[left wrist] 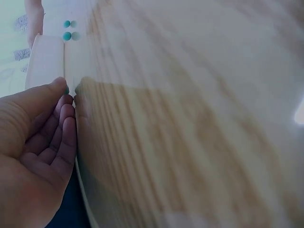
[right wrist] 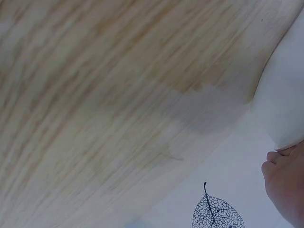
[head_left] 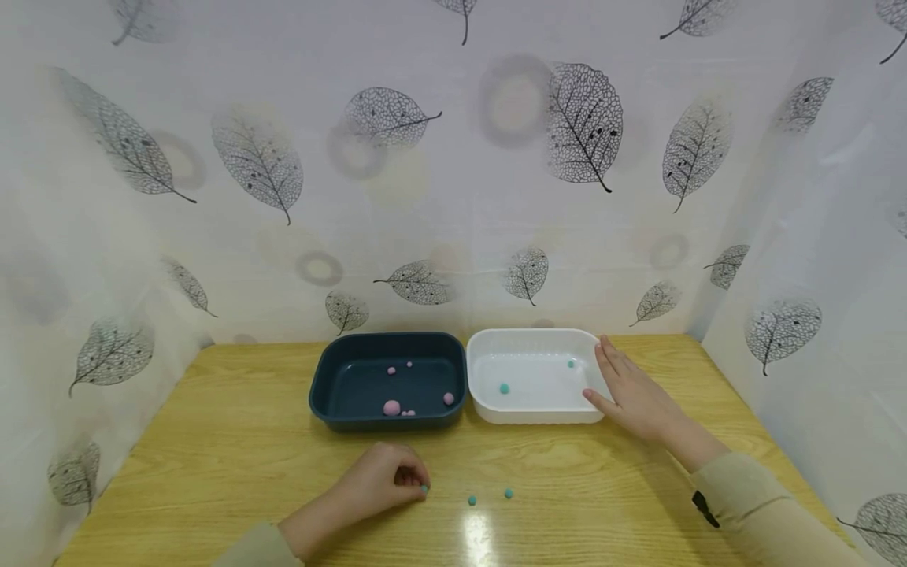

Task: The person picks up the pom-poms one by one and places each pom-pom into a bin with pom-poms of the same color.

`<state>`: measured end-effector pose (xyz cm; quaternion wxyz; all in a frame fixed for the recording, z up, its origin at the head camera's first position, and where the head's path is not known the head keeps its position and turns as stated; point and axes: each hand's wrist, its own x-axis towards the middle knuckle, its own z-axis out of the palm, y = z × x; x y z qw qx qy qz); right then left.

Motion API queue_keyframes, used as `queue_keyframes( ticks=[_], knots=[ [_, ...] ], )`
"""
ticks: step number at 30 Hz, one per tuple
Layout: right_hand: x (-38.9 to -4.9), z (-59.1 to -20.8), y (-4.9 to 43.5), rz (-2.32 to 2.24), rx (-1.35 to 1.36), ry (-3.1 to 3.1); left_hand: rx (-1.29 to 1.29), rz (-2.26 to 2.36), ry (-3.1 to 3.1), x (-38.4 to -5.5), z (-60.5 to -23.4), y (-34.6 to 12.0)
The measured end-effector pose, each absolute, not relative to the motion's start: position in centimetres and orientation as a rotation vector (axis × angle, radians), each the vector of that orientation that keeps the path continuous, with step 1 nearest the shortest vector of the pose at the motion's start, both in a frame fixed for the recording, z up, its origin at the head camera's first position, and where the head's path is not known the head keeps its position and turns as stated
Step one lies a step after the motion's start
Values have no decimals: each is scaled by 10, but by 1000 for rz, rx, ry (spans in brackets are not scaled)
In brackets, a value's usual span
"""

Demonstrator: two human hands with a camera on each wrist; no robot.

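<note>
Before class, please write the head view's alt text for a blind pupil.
A person's left grip pinches a green ball near two others on a table; the right grip touches a white tray holding two more, beside a dark tray of pink balls.

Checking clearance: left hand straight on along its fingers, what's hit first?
Probably the nearer loose green ball on the table; the left hand might pass above it, as hand height is hard to judge.
</note>
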<state>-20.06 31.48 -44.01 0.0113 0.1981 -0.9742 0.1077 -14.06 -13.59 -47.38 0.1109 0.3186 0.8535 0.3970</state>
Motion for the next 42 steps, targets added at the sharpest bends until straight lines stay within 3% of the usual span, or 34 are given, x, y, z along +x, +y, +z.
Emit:
queue_keyframes(
  ticks=[27,42],
  knots=[
    [-201,-440,315,318,617,-3038,868,1332,2506,-158,-447,-91],
    [-202,-441,316,330,614,-3050,877,1466,2544,-200,-425,-58]
  ],
)
